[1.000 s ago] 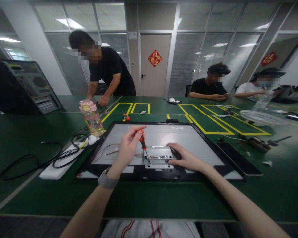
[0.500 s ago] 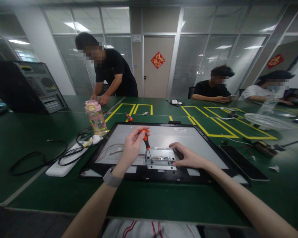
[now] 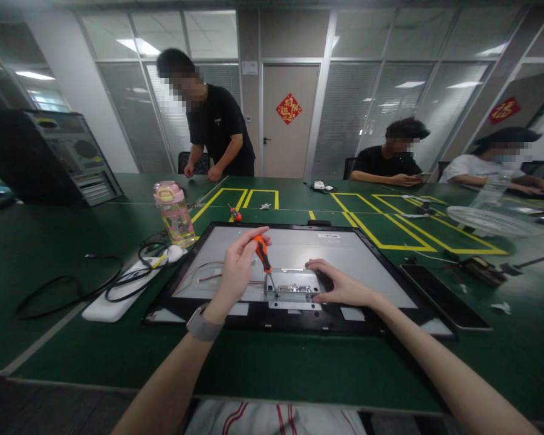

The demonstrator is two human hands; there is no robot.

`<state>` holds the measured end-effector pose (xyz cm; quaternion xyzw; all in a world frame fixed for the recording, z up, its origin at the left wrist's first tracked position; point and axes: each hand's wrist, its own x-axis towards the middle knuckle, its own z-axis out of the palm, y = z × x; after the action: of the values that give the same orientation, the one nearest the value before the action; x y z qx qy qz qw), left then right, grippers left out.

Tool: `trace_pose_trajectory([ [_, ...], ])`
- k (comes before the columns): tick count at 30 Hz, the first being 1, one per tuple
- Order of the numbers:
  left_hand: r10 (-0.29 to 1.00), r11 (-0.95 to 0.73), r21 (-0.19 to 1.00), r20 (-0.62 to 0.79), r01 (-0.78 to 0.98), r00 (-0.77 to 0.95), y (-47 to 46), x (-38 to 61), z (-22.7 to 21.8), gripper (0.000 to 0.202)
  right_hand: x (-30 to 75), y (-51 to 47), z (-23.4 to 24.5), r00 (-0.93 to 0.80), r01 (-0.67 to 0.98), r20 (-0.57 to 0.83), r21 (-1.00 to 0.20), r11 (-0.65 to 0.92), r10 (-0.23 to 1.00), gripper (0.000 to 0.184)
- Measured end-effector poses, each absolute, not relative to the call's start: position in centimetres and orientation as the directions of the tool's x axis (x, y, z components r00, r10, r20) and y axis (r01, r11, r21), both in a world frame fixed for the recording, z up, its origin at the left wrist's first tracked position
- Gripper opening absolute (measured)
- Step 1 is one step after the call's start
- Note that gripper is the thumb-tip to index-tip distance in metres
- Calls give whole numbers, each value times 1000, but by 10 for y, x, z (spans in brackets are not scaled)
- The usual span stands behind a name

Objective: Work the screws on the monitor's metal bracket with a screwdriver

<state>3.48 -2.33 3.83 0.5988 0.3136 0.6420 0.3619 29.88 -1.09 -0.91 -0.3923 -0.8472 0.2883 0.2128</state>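
Note:
My left hand [image 3: 241, 261] is closed on the handle of an orange and black screwdriver [image 3: 262, 254]. The shaft slants down to the left front part of a metal bracket [image 3: 294, 305] that has connector ports along it. Around the right end of that bracket my right hand [image 3: 342, 284] is curled, thumb at the front edge and fingers at the back. Beneath the bracket lies a display panel [image 3: 367, 266] with a grey back and black frame. Thin cables [image 3: 204, 278] run over the panel to the left of the bracket. The screwdriver's tip is too small to make out.
Left of the panel are a white power strip [image 3: 113, 299], a black cable [image 3: 40, 284] and a pink bottle [image 3: 174, 211]. A black slab-like device [image 3: 442, 296] lies to the right. A computer case [image 3: 40, 157] stands far left. Co-workers are across the green table [image 3: 272, 368].
The screwdriver's handle has tilted slightly left, and my left hand has shifted with it, fingers more stretched. My right hand stays put. The standing person has straightened and moved right.

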Motion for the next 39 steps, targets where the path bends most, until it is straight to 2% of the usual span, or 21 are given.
trace_pose_trajectory([
  [6, 787, -614, 788, 616, 51, -42, -25, 35, 40, 20, 300, -10, -12, -590, 576, 139, -617, 535, 795, 72],
  [12, 863, -501, 859, 505, -103, 11, -23, 36, 38, 25, 299, -11, -12, -584, 596, 121, -608, 525, 803, 72],
  [16, 824, -564, 825, 565, 26, -40, -23, 37, 35, 21, 298, -13, -11, -573, 599, 128, -609, 520, 809, 71],
  [21, 835, -550, 835, 550, 17, 11, -25, 36, 36, 29, 299, -13, -11, -572, 601, 171, -579, 551, 803, 69],
  [26, 802, -597, 799, 597, 69, 11, -29, 38, 41, 24, 300, -14, -10, -574, 626, 182, -531, 571, 799, 68],
  [32, 806, -587, 808, 589, 43, -65, -28, 40, 40, 20, 302, -13, -13, -568, 650, 172, -506, 567, 805, 70],
  [39, 842, -539, 838, 540, -84, -24, -27, 40, 36, 20, 299, -19, -8, -562, 663, 114, -530, 529, 819, 71],
])
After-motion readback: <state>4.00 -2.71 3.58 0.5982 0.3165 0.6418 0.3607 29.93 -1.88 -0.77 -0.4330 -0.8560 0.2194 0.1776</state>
